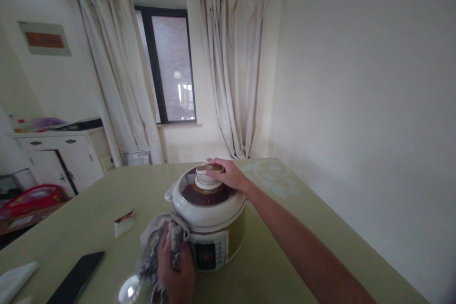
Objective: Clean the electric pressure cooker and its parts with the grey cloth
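Note:
A white and gold electric pressure cooker [210,218] stands upright on the green table, its brown-topped lid [205,198] in place. My right hand [230,174] is closed round the knob-like handle [206,171] on top of the lid. Bunched in my left hand [174,261] is a grey and white cloth [153,242], held against the cooker's front left side beside the control panel [210,254]. Part of the cloth is hidden behind my fingers.
On the table [285,247] lie a dark phone [76,278], a small packet [124,223] and a white object [16,278] at the left edge. A clear, shiny rounded object [130,289] sits near my left hand. A wall [363,104] runs along the right.

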{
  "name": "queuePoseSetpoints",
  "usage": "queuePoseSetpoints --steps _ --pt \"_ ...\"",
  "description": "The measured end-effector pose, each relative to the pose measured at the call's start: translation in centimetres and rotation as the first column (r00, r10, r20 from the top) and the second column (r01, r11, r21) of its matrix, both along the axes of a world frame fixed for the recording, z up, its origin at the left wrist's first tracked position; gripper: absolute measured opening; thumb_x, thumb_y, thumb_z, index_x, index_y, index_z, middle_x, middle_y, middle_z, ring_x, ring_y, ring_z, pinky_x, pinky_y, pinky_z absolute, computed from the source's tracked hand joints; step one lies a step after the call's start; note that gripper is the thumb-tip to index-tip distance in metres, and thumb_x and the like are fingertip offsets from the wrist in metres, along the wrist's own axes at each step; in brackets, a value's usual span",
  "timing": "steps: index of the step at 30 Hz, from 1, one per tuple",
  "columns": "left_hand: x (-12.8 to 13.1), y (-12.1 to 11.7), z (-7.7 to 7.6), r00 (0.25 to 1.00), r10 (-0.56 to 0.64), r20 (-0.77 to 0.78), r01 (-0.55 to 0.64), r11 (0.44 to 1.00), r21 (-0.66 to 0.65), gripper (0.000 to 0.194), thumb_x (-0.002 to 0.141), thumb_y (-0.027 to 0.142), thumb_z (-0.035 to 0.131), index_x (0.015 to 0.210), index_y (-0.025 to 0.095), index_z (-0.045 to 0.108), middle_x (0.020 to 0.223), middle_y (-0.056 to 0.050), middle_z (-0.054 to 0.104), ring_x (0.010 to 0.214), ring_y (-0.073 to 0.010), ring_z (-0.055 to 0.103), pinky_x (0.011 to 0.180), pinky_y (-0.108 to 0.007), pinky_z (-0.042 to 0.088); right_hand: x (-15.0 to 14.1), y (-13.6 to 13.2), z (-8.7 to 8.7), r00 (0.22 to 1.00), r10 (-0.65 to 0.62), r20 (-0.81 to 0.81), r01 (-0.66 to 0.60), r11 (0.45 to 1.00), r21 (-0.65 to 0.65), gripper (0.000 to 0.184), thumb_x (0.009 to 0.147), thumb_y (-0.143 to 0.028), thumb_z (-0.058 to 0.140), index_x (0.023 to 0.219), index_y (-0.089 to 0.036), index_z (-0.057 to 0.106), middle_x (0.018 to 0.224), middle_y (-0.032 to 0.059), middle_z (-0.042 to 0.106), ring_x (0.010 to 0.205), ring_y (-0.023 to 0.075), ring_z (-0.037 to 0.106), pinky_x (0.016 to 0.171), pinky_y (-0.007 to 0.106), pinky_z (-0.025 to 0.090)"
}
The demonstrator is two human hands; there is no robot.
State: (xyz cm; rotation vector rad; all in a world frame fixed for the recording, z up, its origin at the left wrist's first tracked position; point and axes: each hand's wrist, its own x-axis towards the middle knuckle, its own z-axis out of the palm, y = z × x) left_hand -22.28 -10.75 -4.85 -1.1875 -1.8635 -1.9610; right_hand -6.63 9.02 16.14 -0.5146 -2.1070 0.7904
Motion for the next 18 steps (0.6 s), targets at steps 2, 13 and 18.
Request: queuePoseSetpoints --steps 2,13,18 --pt "0.0 0.4 3.7 0.975 -0.042 -0.218 0.059 0.996 0.073 0.045 0.097 0.035 0.063 0.141 0.028 0.065 0.154 -0.014 0.063 0.149 -0.0361 0.055 0.127 -0.059 0.042 0.0 0.0 0.0 1.000 0.011 -0.013 -0.011 1.000 -0.004 0.038 0.094 -0.052 0.075 0.119 -0.024 0.081 0.115 0.0048 0.082 0.106 0.0250 0.074 0.098 0.035 0.051" --pt "6.1 4.6 20.6 0.557 -0.487 -0.673 0.072 0.835 -0.545 0.023 0.090 0.032 0.069 0.111 0.026 0.075 0.111 -0.013 0.073 0.101 -0.0305 0.071 0.080 -0.039 0.056 0.3 2.5 -0.8 0.988 0.071 -0.134 -0.112 0.938 -0.329 0.059 0.102 -0.065 0.050 0.100 -0.017 0.084 0.094 0.0051 0.082 0.101 0.0263 0.074 0.097 0.040 0.056" --pt "11.0 4.1 13.8 0.191 -0.685 -0.703 0.279 0.724 -0.630 0.033 0.087 0.039 0.077 0.119 0.031 0.076 0.122 -0.013 0.079 0.112 -0.0318 0.075 0.088 -0.045 0.063 1.0 2.4 0.0 0.979 0.181 -0.095 -0.199 0.954 -0.226 0.052 0.094 -0.067 0.064 0.112 -0.024 0.087 0.124 0.0060 0.082 0.127 0.0291 0.071 0.120 0.046 0.044"
